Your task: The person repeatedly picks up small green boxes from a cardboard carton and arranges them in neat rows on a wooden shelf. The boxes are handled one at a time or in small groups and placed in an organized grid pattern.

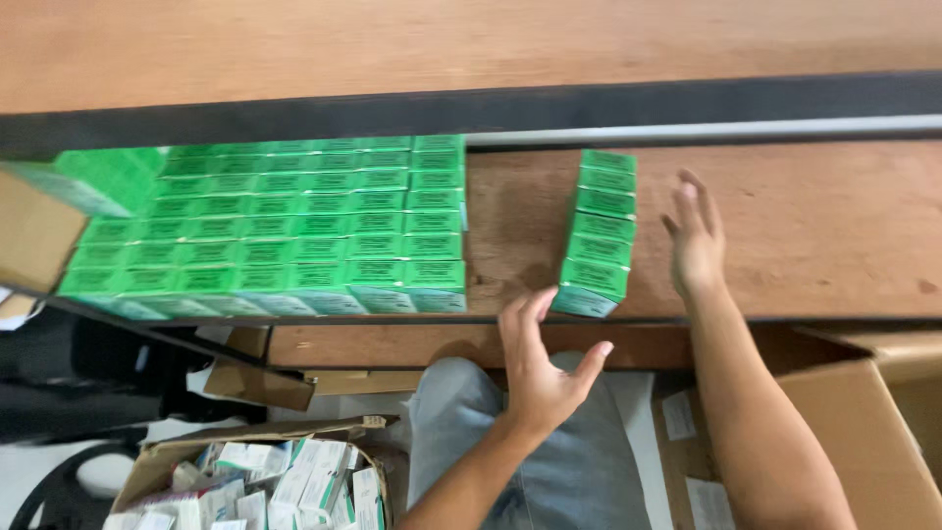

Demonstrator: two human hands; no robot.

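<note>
Looking down from my head, I see a wooden shelf (834, 226) with lots of small green boxes on it. A big block of green boxes (285, 221) fills the left part of the shelf, packed tight in neat rows. To the right of it, with a bare gap of wood between, stands a single row of green boxes (599, 231) running from the front edge toward the back. My left hand (545, 368) is just in front of the shelf edge, right by the near end of that row, with its grip wide and nothing in it (the fingers are spread out). My right hand (695, 240) is over the shelf just beside the row on its right side, flat, its grip also wide and holding nothing. Below the shelf I see my knee in blue jeans (471, 412). On the floor to the left sits a cardboard box (245, 481) full of white packets, and another brown carton (863, 432) is on the right.
</note>
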